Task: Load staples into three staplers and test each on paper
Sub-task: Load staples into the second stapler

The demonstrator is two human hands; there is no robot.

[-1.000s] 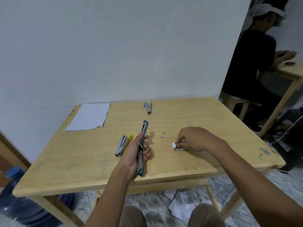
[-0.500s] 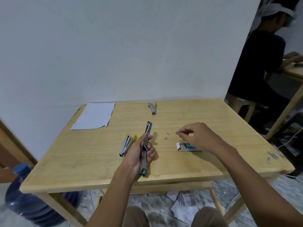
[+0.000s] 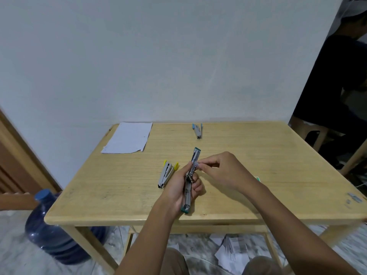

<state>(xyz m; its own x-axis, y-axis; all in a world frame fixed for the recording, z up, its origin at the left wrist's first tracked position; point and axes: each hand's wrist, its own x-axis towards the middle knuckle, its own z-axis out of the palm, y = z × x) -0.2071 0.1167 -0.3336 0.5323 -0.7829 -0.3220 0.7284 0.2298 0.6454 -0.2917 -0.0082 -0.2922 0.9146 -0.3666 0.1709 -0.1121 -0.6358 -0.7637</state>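
Observation:
My left hand [image 3: 181,186] grips a green-ended stapler [image 3: 195,156], swung fully open and held lengthwise over the wooden table [image 3: 119,187]. My right hand [image 3: 222,169] pinches a small strip of staples [image 3: 198,165] against the stapler's upper rail. A yellow-tipped stapler [image 3: 166,173] lies just left of my left hand. A blue-tipped stapler [image 3: 197,131] rests near the table's far edge. A sheet of white paper [image 3: 129,138] lies at the far left corner. The green staple box [image 3: 257,178] is mostly hidden behind my right forearm.
A blue water jug [image 3: 49,229] stands on the floor left of the table. Another person in dark clothes [image 3: 333,92] sits at the right. Loose staples [image 3: 354,198] lie at the table's right edge. Crumpled papers [image 3: 234,253] lie under the table.
My right hand left the staple box, lifted a strip of staples and moved left to the open stapler. My left hand kept hold of the stapler.

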